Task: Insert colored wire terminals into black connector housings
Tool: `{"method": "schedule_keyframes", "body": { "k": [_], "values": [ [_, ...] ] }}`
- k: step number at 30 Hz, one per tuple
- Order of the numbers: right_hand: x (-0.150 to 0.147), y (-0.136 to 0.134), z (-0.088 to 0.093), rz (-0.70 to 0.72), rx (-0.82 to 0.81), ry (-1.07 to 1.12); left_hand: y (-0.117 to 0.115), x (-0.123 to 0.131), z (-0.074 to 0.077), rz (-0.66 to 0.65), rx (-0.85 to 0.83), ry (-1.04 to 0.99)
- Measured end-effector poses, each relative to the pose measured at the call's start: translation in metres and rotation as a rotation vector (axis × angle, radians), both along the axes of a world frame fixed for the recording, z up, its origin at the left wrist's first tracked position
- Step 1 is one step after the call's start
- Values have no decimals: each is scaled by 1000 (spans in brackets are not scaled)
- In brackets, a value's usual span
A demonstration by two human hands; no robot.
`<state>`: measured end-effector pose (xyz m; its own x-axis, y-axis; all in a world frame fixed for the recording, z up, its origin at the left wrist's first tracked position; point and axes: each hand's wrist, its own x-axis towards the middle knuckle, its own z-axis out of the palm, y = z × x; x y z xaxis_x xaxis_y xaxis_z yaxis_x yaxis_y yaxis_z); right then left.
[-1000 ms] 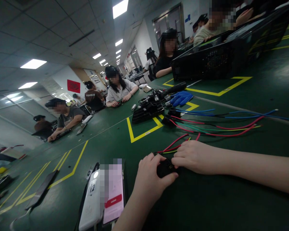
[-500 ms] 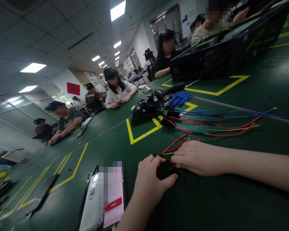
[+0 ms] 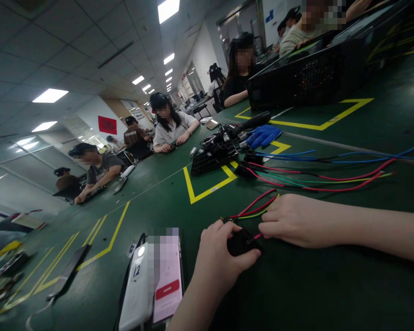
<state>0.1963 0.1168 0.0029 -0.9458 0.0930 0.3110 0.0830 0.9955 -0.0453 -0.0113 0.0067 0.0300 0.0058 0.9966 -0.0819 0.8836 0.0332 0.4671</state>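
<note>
Head camera, looking forward and down over a dark green table (image 3: 313,289), the whole scene tilted; the person's left hand (image 3: 217,253) is curled round a small black block (image 3: 239,244) on the near part of the table, thumb on the near side and fingers over the far side; the right hand (image 3: 288,219) is closed just to the right of it, fingertips pinching a short stretch of red wire (image 3: 257,236) whose tip meets the block's right part; whether the tip sits inside the block, I cannot tell.

Just beyond the block, more red and yellow-green wires (image 3: 253,211) arc up beside the right hand; farther back lies a bundle of blue, red and green wires (image 3: 317,171) fanning rightward from a dark connector (image 3: 246,169); near that connector are a blue glove (image 3: 263,136) and a black rack (image 3: 214,159) with metal pieces on it.

Left of the left forearm lie a phone (image 3: 168,289) with a pink screen and a white device (image 3: 134,289) marked 12; at upper right stands a large black case (image 3: 296,85); across the table sits a person in a white shirt (image 3: 170,131).
</note>
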Motion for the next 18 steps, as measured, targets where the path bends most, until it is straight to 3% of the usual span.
{"method": "schedule_keyframes", "body": {
  "k": [11, 15, 18],
  "values": [
    [-5, -5, -2, -40, 5, -62, -1, 0, 3, -14, -28, 38],
    [-3, 3, -1, -19, 175, 82, -1, -1, 2, -18, -13, 41],
    [4, 10, 10, -125, 350, 245, -1, -1, 1, -16, -5, 34]
  ]
}}
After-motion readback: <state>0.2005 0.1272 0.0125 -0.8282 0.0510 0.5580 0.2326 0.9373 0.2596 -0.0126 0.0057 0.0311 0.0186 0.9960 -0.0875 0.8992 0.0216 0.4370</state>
